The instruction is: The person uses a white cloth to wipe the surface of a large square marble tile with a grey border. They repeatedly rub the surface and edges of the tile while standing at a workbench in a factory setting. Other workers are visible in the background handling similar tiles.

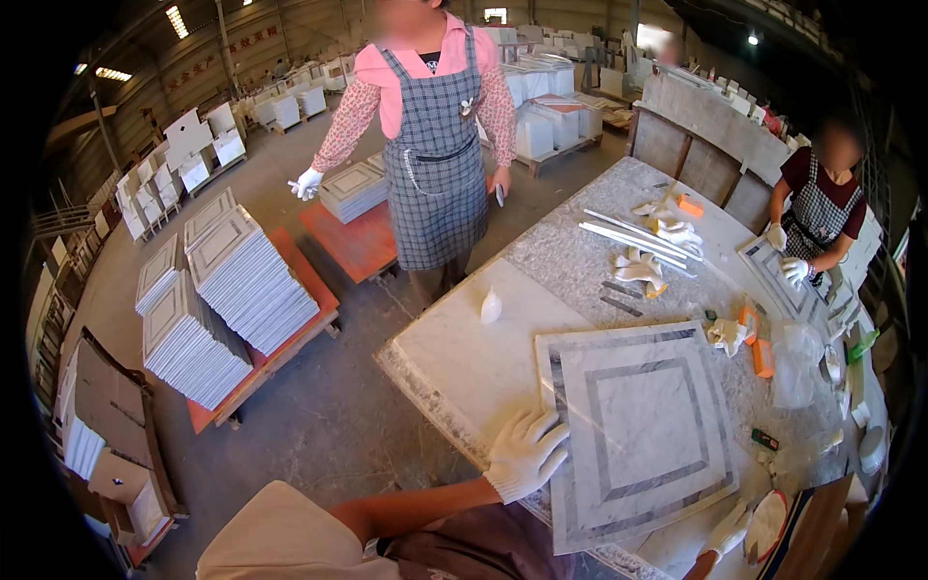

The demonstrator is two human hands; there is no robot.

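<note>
While leaning over the counter (pixel 454 358), pressed the gloved left hand (pixel 523 452) flat on the near-left corner of the square marble inlay tile (pixel 643 425). Kept that grip open, fingers spread, palm down, clamping nothing. Set the gloved right hand (pixel 727 530) at the tile's near-right edge, low in the view; could not tell whether its grip was closed on the edge or only resting against it.

Found the tile lying face up on the pale stone counter, turned slightly askew to the counter's edge, grey bands framing a white centre, near corner close to the counter's rim.

Judged the handling sound so far: broad palm contact spread the load and suited a heavy, brittle slab. Would have done well to hold pressure even across both hands, to slide rather than lift by one corner, and to mind the overhang at the near rim. Needed care also with the orange blocks (pixel 763 358) and spare white gloves (pixel 725 333) lying just beyond the far-right side.

Noted a person in a checked apron (pixel 435 164) standing across the counter, another at the right over a second tile (pixel 773 275), and stacked tiles on pallets (pixel 246 280) on the floor.
</note>
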